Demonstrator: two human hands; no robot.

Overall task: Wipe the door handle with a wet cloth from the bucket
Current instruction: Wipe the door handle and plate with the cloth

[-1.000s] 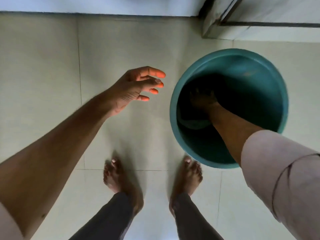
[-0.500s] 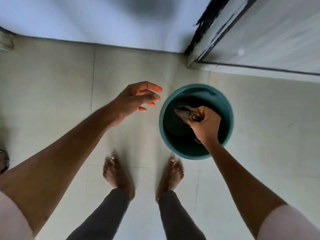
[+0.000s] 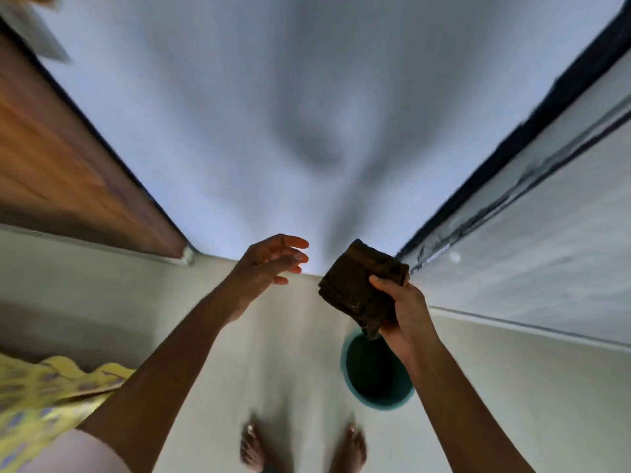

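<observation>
My right hand (image 3: 404, 310) holds a dark brown folded cloth (image 3: 358, 285) in the air, well above the teal bucket (image 3: 375, 402) that stands on the floor by my right foot. A corner of the cloth hangs down over the bucket's rim. My left hand (image 3: 269, 264) is raised to the left of the cloth, empty, fingers spread and slightly curled. No door handle is in view. The picture is blurred by motion.
A brown wooden door (image 3: 68, 165) rises at the left, a pale wall (image 3: 273, 114) stands straight ahead, and a light panel with a dark frame edge (image 3: 546, 199) runs along the right. Yellow patterned fabric (image 3: 44, 397) lies at the lower left. My bare feet (image 3: 252, 448) stand on pale tiles.
My right hand has lifted the cloth out of the bucket and up. The view has tilted upward, so the bucket now sits low and the walls fill the frame. My left hand rose too.
</observation>
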